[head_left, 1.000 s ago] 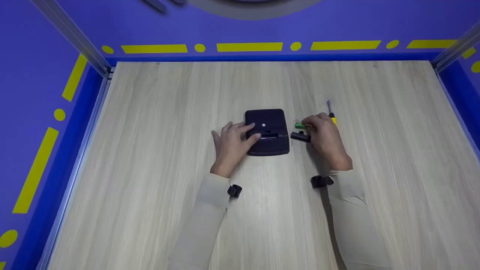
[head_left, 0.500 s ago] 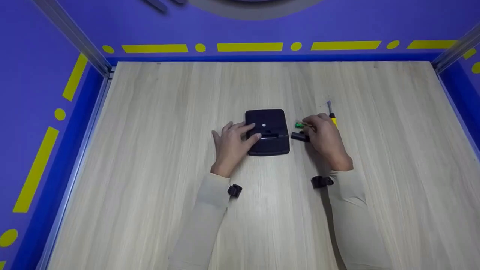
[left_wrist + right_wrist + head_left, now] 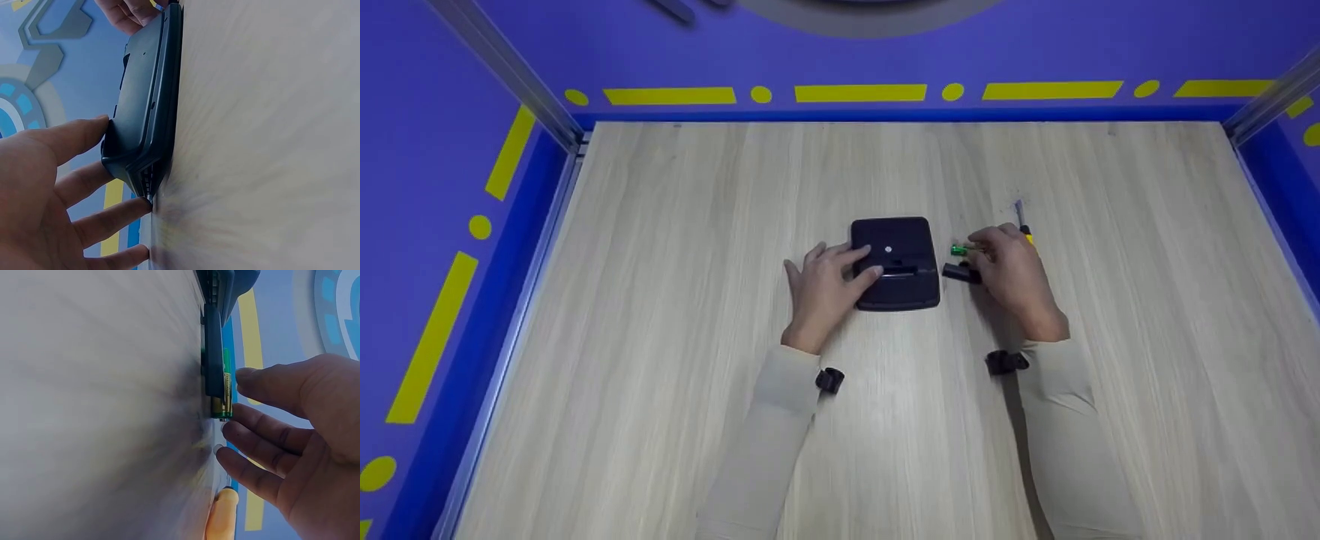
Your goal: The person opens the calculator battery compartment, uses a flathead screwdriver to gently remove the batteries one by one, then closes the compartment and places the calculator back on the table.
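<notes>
A black device like a desk calculator (image 3: 896,292) lies with its back up, a narrow slot uncovered. My left hand (image 3: 826,289) rests on its left side, thumb and forefinger extended over the back; in the left wrist view the thumb (image 3: 84,138) touches its edge. To its right, my right hand (image 3: 1014,274) pinches a green and gold battery (image 3: 958,250) between thumb and fingers. A small black battery cover (image 3: 958,272) lies just below the battery, partly hidden by that hand. From the right wrist, the cover (image 3: 214,354) overlaps the battery (image 3: 226,391).
A screwdriver (image 3: 1020,214) with a yellow handle lies just beyond my right hand, partly covered by it. The wooden tabletop (image 3: 697,225) meets blue walls with yellow markings at the back and sides.
My right hand has shifted very slightly, and the battery's green end has turned a little with it. The left hand and the calculator-like device stay in place.
</notes>
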The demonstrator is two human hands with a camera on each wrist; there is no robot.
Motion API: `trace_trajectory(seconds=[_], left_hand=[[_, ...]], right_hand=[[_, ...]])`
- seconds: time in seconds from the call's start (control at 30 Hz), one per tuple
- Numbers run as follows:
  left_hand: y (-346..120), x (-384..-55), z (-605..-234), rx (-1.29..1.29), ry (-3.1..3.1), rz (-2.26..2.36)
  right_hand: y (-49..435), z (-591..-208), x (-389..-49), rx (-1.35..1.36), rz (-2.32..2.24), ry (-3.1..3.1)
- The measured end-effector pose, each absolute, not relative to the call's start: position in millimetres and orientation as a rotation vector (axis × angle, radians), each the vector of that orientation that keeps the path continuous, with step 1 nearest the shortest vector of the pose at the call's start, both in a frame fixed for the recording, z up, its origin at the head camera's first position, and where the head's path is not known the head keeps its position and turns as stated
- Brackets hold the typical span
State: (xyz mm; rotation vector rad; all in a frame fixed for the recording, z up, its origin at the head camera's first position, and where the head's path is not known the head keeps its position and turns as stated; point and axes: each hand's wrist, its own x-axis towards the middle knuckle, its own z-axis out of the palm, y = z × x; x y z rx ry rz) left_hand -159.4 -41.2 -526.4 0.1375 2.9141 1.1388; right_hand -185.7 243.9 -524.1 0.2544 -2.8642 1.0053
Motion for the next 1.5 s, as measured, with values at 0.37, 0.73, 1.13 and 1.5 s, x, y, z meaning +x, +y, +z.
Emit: trace_trajectory(seconds=[0.37, 0.73, 1.13, 1.5], left_hand=[[-40.9, -159.6, -525.7, 0.142, 2.925, 1.137], [-41.2, -159.5, -527.2, 0.146, 2.936, 1.145], [-41.8, -159.4, -524.7, 0.151, 2.928, 1.128], [-47.7, -160.7, -519.7, 0.188, 2.894, 1.077]], right_hand=[[244.3, -513.2, -182.0, 0.245, 1.019, -2.827], [243.0, -507.7, -178.8, 0.27, 1.028, -2.986], [241.9, -509.7, -177.9, 0.287, 0.985, -3.075], [238.8, -510.0, -179.1, 0.249, 1.068, -3.068]])
